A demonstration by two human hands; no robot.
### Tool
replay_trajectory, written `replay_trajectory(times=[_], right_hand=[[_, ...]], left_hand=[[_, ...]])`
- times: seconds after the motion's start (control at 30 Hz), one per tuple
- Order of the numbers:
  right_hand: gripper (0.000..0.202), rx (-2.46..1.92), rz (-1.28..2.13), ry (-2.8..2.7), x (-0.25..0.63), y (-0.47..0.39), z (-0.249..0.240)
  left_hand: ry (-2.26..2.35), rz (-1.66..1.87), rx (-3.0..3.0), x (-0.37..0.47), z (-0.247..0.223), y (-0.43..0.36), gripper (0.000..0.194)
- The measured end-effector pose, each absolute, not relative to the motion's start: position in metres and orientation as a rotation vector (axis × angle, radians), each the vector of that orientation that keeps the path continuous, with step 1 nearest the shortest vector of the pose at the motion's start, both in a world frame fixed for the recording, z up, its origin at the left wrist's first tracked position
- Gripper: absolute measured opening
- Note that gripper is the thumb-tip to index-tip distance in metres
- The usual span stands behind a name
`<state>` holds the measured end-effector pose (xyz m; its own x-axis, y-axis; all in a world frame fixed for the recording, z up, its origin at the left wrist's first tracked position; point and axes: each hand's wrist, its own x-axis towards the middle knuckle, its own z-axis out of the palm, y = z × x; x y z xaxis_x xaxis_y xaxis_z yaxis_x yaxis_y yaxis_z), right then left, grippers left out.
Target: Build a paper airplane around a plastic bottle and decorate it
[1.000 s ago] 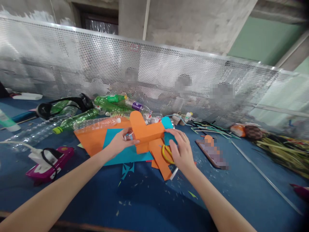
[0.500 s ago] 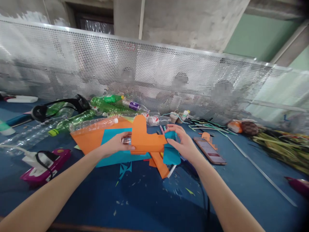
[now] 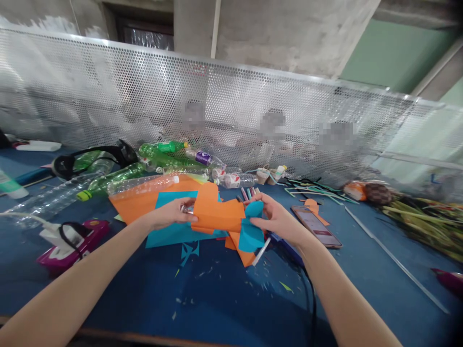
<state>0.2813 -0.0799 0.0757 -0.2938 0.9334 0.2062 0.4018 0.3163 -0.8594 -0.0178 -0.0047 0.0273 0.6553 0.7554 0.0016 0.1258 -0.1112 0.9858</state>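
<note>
An orange paper piece (image 3: 219, 215), wrapped into a tube with a rounded flap standing up, is held above the table between both hands. My left hand (image 3: 177, 212) grips its left end, where a bit of clear bottle shows. At its right end are blue paper flaps (image 3: 252, 234), and my right hand (image 3: 269, 217) pinches them between thumb and fingers. Beneath the piece lie a blue sheet (image 3: 162, 236), a larger orange sheet (image 3: 121, 200) and orange strips (image 3: 244, 255).
Plastic bottles (image 3: 119, 176) lie behind and to the left, near a magenta power strip (image 3: 87, 241). A phone (image 3: 318, 229) and green strips (image 3: 325, 190) are on the right. A perforated metal screen (image 3: 231, 91) stands behind the table (image 3: 144, 299).
The orange piece has tilted and its upright flap sits lower. The blue flaps have turned, with a rounded one now facing the view. My right hand has shifted slightly downward.
</note>
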Motion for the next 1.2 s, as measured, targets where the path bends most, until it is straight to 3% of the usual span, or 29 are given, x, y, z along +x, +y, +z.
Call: replay_trajectory(times=[0.33,0.53,0.83,1.2], right_hand=[[0.032,-0.975,1.009,-1.994,0.285,-0.077,0.073],[0.012,-1.045,0.725,-2.132,0.284,-0.079,0.075],[0.014,-1.058,0.343,-2.278,0.275,-0.083,0.076],[0.012,-1.091,0.264,-2.360,0.273,-0.078,0.067]], left_hand=[[0.763,0.584,1.605,-0.019,0.026,-0.005,0.067],[0.752,0.599,1.607,-0.019,0.027,-0.003,0.068],[0.775,0.558,1.538,-0.013,0.024,-0.006,0.068],[0.755,0.587,1.520,-0.006,0.009,-0.005,0.058]])
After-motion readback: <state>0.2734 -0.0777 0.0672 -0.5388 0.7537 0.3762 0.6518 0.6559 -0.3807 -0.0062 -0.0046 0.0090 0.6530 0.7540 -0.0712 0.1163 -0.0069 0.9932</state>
